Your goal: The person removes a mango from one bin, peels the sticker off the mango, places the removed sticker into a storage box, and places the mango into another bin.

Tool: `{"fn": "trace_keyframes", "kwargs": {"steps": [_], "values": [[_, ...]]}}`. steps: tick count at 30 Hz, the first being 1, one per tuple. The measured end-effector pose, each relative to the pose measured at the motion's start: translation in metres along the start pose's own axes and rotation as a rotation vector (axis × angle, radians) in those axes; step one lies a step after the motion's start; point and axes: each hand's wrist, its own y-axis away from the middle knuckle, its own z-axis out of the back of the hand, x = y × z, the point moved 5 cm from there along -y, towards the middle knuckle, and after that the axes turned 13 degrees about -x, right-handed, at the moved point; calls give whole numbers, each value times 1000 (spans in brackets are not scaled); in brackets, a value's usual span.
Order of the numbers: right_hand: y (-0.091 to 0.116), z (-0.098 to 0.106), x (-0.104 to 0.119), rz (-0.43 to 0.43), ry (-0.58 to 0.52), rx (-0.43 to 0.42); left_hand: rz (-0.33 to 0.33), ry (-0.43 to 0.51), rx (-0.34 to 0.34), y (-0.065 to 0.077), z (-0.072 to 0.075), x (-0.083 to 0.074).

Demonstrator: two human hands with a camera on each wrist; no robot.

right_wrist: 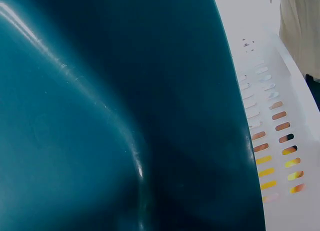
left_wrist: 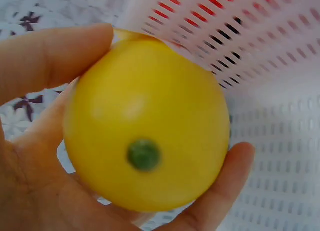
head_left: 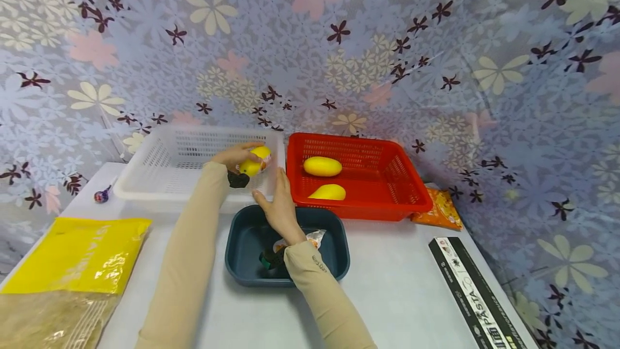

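My left hand (head_left: 236, 156) grips a round yellow toy fruit (left_wrist: 150, 111) with a green stem dot, thumb and fingers spread around its sides. The fruit sits inside the right end of the white basket (head_left: 160, 193), by its slotted wall. A bit of printed wrapper (head_left: 265, 162) shows beside the fruit. My right hand (head_left: 281, 209) reaches over the dark blue basin (head_left: 232, 252), fingers straight and thumb apart, fingertips by the edges where the two baskets meet. Below its wrist, partly hidden, an orange-and-white packet (head_left: 317, 238) lies in the basin. The right wrist view shows mostly basin wall (right_wrist: 65, 126).
Two yellow toy fruits (head_left: 322, 166) lie in the red basket (head_left: 382, 206). An orange snack bag (head_left: 438, 209) is beside it. A black pasta box (head_left: 474, 295) lies at the right, a large yellow bag (head_left: 82, 252) at the left. A lollipop (head_left: 101, 195) lies near the white basket.
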Motion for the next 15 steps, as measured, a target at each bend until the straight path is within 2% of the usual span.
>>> {"fn": "trace_keyframes", "kwargs": {"steps": [3, 9, 15], "values": [[1, 0, -1, -3, -3, 5, -8, 69, 8, 3, 2, -4], [0, 1, -2, -2, -4, 8, -54, 285, 46, 11, 4, -17], [0, 0, -2, 0, 6, 9, -67, 375, 34, 22, 7, -22]]}}
